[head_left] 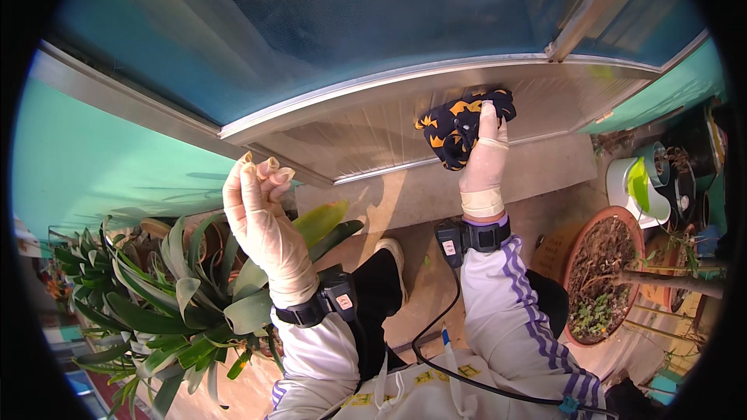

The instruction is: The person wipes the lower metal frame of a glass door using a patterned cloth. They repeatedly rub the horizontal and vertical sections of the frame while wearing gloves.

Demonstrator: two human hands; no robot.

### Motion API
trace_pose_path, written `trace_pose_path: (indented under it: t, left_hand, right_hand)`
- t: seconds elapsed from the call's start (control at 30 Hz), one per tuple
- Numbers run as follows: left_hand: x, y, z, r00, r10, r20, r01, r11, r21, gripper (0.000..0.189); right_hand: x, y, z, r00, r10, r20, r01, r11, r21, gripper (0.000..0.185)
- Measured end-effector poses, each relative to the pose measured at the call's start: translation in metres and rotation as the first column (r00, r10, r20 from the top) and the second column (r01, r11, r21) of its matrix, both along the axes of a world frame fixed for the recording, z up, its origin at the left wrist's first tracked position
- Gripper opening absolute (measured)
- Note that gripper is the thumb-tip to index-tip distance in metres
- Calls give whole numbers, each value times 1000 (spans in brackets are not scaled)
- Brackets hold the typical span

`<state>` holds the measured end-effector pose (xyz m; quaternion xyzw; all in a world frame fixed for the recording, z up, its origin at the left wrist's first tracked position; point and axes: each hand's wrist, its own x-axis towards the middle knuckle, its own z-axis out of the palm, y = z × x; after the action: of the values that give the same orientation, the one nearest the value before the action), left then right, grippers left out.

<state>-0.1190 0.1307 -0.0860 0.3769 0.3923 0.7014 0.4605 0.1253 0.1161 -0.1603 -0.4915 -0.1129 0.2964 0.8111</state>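
Observation:
My right hand [485,149], in a pale thin glove, grips a bunched dark cloth [452,128] with a yellow-orange pattern. The cloth lies against the ribbed lower metal panel [373,134] of a framed door, below its large pane [373,17]. My left hand [265,227], gloved alike, is raised in front of the door's lower left corner, its fingers bent and their tips close together. No object shows between those fingers. Both wrists wear black straps with small devices.
Long-leaved potted plants [157,297] crowd the left side. On the right stand a large round clay pot [607,274] with soil and a stem, and a white container [639,192]. A pale step [525,169] runs under the door; green walls [117,151] flank it.

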Motion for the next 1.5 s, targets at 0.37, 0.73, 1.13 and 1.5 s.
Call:
trace_pose_path:
  t: [0.37,0.73,1.13,1.5]
  left_hand:
    - [14,-6,3,998,-31,-53,31,1000,-8,21]
    - [12,-10,8,999,-44,-31,44,999,-15,19]
    - [-12,-4,3,996,-35,80,36,999,-16,20]
    - [-17,-3,2,995,-57,86,60,998,-28,24]
  right_hand:
    - [8,13,-209,944,-19,-331,-141,881,-451,91]
    - [-5,0,-155,753,324,-573,-324,940,105,22]
    - [-67,5,44,820,455,-346,-377,885,271,22]
    - [-83,28,-143,836,199,-511,-296,948,-115,10]
